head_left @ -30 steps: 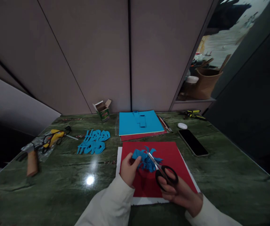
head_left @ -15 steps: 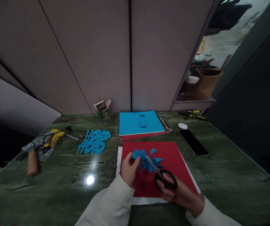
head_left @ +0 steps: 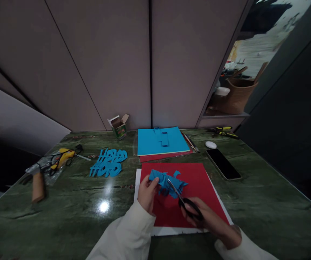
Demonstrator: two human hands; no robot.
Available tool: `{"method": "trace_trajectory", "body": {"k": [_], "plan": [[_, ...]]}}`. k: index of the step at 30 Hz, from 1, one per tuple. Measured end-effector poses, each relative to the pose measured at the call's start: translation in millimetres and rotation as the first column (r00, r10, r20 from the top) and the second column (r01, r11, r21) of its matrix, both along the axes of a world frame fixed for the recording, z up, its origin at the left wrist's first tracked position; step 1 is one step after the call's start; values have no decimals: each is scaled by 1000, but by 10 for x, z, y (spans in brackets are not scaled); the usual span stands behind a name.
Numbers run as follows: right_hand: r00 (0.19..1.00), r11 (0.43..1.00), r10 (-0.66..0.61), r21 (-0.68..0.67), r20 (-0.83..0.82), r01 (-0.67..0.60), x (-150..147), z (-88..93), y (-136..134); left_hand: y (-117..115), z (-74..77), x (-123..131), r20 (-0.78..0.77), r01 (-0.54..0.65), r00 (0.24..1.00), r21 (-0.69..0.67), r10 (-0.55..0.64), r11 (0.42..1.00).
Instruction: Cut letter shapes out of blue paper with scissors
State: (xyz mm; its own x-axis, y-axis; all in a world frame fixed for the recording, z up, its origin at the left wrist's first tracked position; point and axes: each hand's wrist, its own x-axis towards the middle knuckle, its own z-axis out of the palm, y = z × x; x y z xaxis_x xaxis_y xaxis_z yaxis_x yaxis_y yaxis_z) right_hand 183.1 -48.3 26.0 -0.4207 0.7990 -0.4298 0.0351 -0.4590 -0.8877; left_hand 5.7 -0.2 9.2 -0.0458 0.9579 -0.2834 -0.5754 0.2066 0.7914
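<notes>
Holding the left hand (head_left: 146, 192) over the left part of the red sheet (head_left: 198, 177), with the forearm slanting up from its near side. Pinching the blue paper (head_left: 158, 175) above that sheet, with thumb and fingers clamped together on its left end and most of its length sticking out rightward past the fingertips. Reaching over the right near part of the red sheet with the right hand (head_left: 201, 211), with the fingers curled shut around the black handles of the scissors (head_left: 181, 199). Aiming the blades away and leftward, right at the blue paper, just right of the left fingertips. Cannot tell how far apart the blades stand. Well left of the red sheet, blue cut-outs (head_left: 109, 169); right of it, a phone (head_left: 223, 164).
</notes>
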Motion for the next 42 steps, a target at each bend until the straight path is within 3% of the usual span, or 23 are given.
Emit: {"method": "trace_trajectory", "body": {"k": [8,17,29,34,42], "plan": [[997,1000,6,-2,77,-6,28,-80,56,27,-56,-15,-19,5,1000,42,-4,999],[998,997,67,-47,18,-66,55,-94,66,25,-134,-38,-138,70,988,41,-64,997],[996,996,86,-29,-26,-86,7,-82,61,8,-135,-3,-131,120,985,31,-115,992],[997,996,79,-39,-17,-80,-19,-68,42,-14,-106,0,-179,186,969,80,-169,979],[999,995,15,-96,47,-10,-21,-139,20,-14,-136,-9,-239,198,957,111,-167,974]]}}
